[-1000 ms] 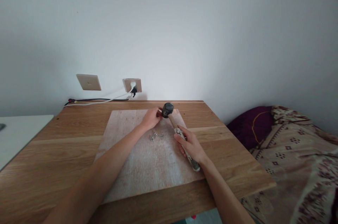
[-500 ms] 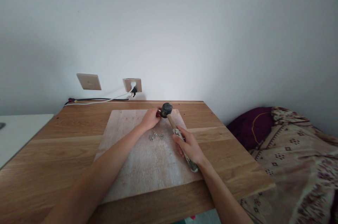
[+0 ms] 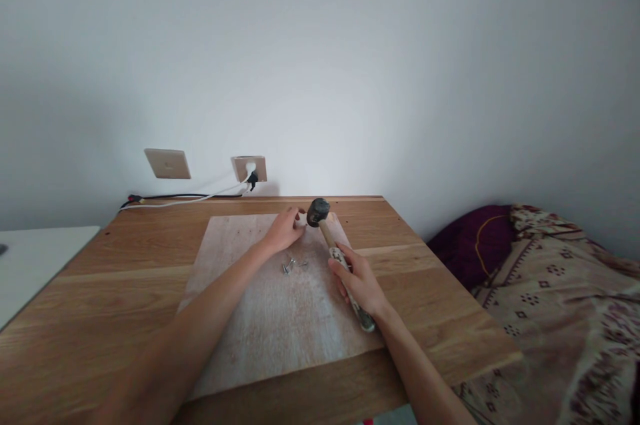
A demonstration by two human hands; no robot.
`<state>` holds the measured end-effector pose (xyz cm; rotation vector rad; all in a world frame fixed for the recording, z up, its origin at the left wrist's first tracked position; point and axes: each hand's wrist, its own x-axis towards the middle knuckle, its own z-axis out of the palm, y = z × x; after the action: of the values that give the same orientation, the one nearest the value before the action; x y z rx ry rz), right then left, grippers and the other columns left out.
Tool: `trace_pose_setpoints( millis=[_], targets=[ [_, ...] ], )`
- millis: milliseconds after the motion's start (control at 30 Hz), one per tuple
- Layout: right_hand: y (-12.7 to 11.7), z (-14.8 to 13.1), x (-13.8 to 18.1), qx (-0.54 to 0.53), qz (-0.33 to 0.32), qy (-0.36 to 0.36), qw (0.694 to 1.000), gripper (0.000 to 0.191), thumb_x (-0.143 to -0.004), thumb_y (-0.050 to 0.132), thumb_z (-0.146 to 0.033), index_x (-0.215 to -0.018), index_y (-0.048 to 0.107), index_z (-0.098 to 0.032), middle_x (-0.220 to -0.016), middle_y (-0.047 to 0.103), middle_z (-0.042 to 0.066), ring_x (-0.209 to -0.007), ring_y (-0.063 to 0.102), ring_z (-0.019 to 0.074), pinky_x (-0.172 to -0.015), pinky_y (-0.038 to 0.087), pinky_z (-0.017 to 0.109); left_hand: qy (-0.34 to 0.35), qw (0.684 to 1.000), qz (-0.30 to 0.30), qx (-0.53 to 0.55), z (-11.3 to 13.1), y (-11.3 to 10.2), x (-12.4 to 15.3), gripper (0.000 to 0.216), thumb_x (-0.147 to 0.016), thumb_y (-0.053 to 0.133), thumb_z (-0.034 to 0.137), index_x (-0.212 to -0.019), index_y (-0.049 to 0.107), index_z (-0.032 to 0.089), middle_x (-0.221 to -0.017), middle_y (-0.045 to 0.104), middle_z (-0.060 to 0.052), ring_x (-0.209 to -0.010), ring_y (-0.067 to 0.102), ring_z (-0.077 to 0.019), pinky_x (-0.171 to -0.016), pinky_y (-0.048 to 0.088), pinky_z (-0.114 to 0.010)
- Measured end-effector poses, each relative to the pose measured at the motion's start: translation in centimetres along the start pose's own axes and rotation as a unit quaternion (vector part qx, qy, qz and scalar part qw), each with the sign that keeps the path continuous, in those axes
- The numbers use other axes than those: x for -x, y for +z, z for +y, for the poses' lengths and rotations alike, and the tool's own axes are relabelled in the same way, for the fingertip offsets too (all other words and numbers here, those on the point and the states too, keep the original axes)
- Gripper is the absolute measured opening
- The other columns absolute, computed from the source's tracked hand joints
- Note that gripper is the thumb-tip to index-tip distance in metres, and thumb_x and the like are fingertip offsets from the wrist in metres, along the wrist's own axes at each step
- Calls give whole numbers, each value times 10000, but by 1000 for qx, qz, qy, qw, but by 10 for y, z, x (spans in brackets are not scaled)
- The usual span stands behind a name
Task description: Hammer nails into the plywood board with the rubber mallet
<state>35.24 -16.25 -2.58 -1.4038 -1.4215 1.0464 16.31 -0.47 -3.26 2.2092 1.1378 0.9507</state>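
Observation:
In my right hand [image 3: 357, 278] is a mallet [image 3: 330, 241] with a dark, rounded head and a pale, stained handle; the fingers wrap round the handle. Its head hovers over the far part of a pale wooden board [image 3: 260, 331]. Just left of the head is my left hand [image 3: 285, 230], low over the board. Its thumb and forefinger are curled with a gap between them, and nothing can be made out in the gap. Several small metal nails [image 3: 289, 266] lie loose on the board nearer to me.
The board rests on a brown wooden table [image 3: 120, 291]. Cables [image 3: 200, 198] run along the back edge to a wall socket [image 3: 257, 168]. A white surface [image 3: 50, 251] is at the left. At the right lie patterned bedding [image 3: 545, 305] and a purple cushion [image 3: 463, 245].
The fingers of my left hand have parted beside the mallet head. The mallet head has shifted slightly right, away from them. The view has tilted up a little.

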Motion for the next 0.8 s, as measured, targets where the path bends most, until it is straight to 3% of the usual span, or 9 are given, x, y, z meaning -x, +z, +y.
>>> trace_pose_setpoints(
  millis=[67,200,267,467,667,733,800],
  targets=[
    [0,0,-1,-7,7,-2,1000,524,-918,593,-530,-1287,587,-158,-543,493,-104,-345,466,108,-312,388,201,41,998,-18,-50,10,-12,3,252,-768,673,157,-1017,652,189,-1058,658,-68,-855,655,-206,-790,526,-328],
    [-1,-4,-1,-24,31,9,999,463,-896,607,-534,-1176,590,-166,-566,509,-98,-331,449,97,-302,390,206,131,966,-208,-81,34,-33,17,144,-701,741,206,-804,644,232,-824,627,-10,-712,596,-194,-646,457,-296],
    [-1,-7,-1,-32,42,13,999,442,-879,620,-540,-1132,588,-179,-587,513,-94,-335,453,94,-297,393,206,135,954,-256,-76,43,-37,25,197,-636,779,184,-690,600,243,-694,574,18,-619,549,-180,-577,414,-297],
    [0,-9,-1,-39,51,28,998,480,-837,647,-548,-1149,592,-187,-635,524,-86,-352,481,97,-288,405,211,133,954,-260,-62,53,-28,38,239,-611,710,64,-696,590,252,-659,588,30,-600,564,-182,-554,397,-304],
    [0,-8,-1,-33,37,15,999,419,-870,638,-510,-1136,599,-188,-615,516,-83,-343,460,90,-295,400,211,127,950,-287,0,42,-34,21,211,-687,656,50,-761,698,243,-678,668,35,-614,603,-154,-584,425,-268],
    [0,-7,-1,-33,32,12,999,394,-881,626,-509,-1103,594,-186,-598,506,-87,-336,449,88,-297,394,209,108,964,-240,32,31,-38,11,199,-727,648,64,-805,726,230,-744,715,23,-683,652,-156,-647,473,-258],
    [0,-7,-1,-33,32,15,999,396,-880,625,-513,-1104,588,-189,-600,507,-89,-337,446,87,-298,395,208,81,985,-142,53,17,-39,3,171,-769,650,84,-835,738,215,-831,756,1,-786,696,-170,-752,519,-273]
  ],
)
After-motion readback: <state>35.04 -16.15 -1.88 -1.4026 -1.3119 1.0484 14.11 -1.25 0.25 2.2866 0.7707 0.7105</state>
